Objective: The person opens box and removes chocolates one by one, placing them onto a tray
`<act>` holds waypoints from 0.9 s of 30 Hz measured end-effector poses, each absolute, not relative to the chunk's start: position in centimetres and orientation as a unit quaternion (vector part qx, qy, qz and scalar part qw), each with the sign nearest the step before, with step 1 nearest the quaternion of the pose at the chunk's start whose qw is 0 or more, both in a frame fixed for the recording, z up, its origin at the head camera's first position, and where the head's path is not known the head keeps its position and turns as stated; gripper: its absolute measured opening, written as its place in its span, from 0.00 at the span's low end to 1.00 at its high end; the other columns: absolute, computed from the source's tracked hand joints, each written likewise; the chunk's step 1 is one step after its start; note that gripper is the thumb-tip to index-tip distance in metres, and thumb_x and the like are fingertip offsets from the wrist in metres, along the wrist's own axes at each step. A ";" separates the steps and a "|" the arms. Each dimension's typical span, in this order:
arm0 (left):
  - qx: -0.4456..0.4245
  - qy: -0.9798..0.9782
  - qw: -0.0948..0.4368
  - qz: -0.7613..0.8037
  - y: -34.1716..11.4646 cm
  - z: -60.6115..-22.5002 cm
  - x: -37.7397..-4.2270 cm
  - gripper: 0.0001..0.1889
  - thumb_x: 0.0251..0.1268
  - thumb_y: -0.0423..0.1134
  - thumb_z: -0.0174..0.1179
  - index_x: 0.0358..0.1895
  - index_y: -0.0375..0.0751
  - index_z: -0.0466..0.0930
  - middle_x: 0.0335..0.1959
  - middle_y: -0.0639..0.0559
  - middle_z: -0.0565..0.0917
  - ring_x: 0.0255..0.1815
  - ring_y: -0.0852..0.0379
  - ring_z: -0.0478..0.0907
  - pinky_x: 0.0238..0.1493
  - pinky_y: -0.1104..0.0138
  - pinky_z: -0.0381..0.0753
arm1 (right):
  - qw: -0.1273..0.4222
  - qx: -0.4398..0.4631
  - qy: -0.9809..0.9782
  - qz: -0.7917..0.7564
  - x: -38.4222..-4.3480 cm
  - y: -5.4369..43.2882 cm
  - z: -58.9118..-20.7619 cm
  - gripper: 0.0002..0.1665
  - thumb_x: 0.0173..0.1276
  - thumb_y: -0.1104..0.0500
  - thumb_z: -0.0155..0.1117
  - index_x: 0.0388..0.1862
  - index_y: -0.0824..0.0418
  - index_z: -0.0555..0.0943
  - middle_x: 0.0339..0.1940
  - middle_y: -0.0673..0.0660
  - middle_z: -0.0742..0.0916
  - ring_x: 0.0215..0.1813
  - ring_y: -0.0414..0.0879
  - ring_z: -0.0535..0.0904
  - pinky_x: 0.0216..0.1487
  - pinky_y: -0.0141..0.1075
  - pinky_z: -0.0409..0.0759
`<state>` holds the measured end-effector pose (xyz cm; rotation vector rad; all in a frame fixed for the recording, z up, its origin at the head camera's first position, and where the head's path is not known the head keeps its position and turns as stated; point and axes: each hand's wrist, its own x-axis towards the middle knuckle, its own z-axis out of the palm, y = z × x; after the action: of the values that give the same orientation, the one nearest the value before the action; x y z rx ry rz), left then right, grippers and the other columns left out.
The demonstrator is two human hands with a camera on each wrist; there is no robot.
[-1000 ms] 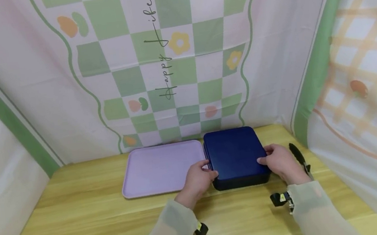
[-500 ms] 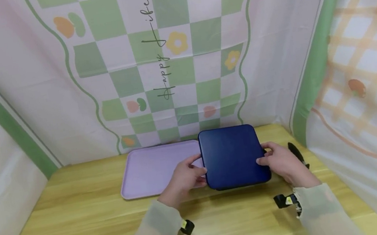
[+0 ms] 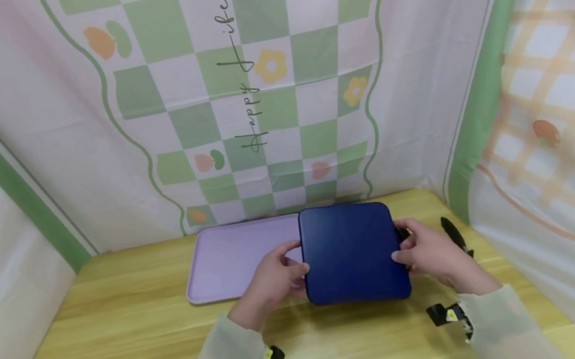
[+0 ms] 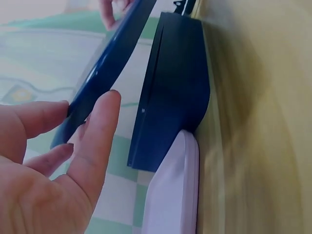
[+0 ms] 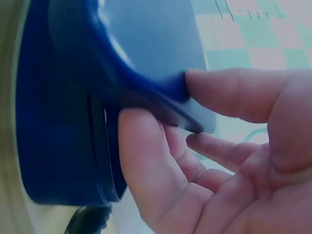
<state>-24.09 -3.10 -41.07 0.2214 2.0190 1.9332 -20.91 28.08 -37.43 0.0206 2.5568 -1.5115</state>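
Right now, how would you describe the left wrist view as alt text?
A left hand holds a dark blue lid, with a gap showing between it and a dark blue box. A pale purple tray lies beside the box on a wood-grain table, and part of the right hand shows at the top edge.

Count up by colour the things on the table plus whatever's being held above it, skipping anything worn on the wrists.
Dark blue: 2 (lid, box)
Lilac: 1 (tray)
Black: 1 (partly hidden object on the right)
Total: 4
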 end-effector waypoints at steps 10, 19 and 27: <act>0.110 0.738 0.163 0.646 -1.9 -41.5 -18.9 0.36 0.62 0.25 0.65 0.74 0.41 0.64 0.32 0.41 0.78 0.20 0.47 0.82 0.25 0.51 0.86 | 0.132 0.009 0.881 -0.453 -17.4 29.4 -37.5 0.46 0.65 0.72 0.65 0.75 0.71 0.51 0.39 0.64 0.75 0.31 0.54 0.78 0.32 0.50 0.85; 0.143 0.786 0.186 0.572 -0.3 -43.1 -14.4 0.31 0.61 0.24 0.65 0.68 0.33 0.65 0.26 0.48 0.77 0.16 0.50 0.79 0.17 0.60 0.83 | 0.194 0.012 0.900 -0.390 -14.1 30.2 -38.8 0.42 0.61 0.73 0.67 0.70 0.77 0.57 0.30 0.61 0.78 0.26 0.55 0.77 0.26 0.47 0.81; 0.156 0.812 0.203 0.525 0.7 -44.9 -13.4 0.20 0.60 0.24 0.64 0.55 0.32 0.71 0.19 0.50 0.78 0.12 0.53 0.78 0.14 0.64 0.79 | 0.221 -0.011 0.907 -0.358 -13.2 30.9 -40.2 0.36 0.59 0.71 0.69 0.63 0.81 0.63 0.25 0.59 0.79 0.23 0.53 0.77 0.24 0.43 0.80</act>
<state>-13.43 0.73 -44.89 0.4364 2.2645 1.4651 -13.16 30.87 -40.23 -0.0317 2.5073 -0.9897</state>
